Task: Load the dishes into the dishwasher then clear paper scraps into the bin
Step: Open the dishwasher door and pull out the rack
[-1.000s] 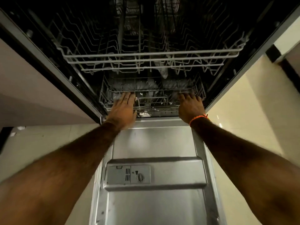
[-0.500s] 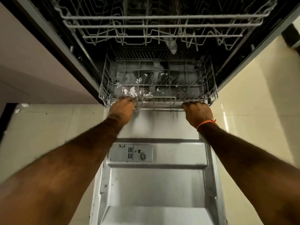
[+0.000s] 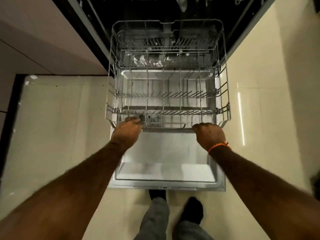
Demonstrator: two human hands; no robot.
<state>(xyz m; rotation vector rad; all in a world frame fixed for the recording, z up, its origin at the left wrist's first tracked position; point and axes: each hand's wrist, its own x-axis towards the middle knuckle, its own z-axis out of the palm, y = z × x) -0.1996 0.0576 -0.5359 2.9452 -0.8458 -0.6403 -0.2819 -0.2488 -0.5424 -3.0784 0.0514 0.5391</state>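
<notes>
The pale tiled floor [image 3: 57, 129] fills both sides of the view, with a light cabinet front [image 3: 34, 40] at the upper left. In the middle stands the open dishwasher [image 3: 90, 23], its dark cavity at the top of the view. Its steel door [image 3: 164, 153] lies flat, folded down toward the person, with the near edge just in front of two feet in dark socks [image 3: 191, 209].

The wire lower rack [image 3: 166, 101] sits drawn out of the cavity, over the far part of the door. Its rear part is at the cavity mouth. Rows of tines run across its floor, and no dishes show in it. Small white paper scraps [image 3: 142, 59] lie scattered toward its rear left, though whether they rest on the wires or beneath them is unclear. A few more white scraps [image 3: 32, 77] lie on the floor at the far left by the cabinet base.

The left hand [image 3: 127, 131] grips the front rail of the rack near its left corner, fingers curled over the wire. The right hand [image 3: 208, 134] grips the same rail near the right corner, fingers folded round it. An orange thread band [image 3: 218, 146] circles the right wrist.
</notes>
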